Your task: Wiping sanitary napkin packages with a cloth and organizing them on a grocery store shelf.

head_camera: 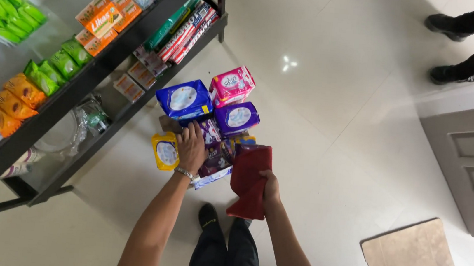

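Left hand [191, 146] rests fingers-spread on the purple packs [212, 148] piled on the floor — just left of the red pouch [249, 181], held upright in the right hand [270, 186], fingers closed.

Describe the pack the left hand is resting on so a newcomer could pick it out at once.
Start at the black shelf rack; on the floor beside it lies a cluster of soft packs. The left hand rests on the dark purple pack, between the yellow pack and the red cloth.
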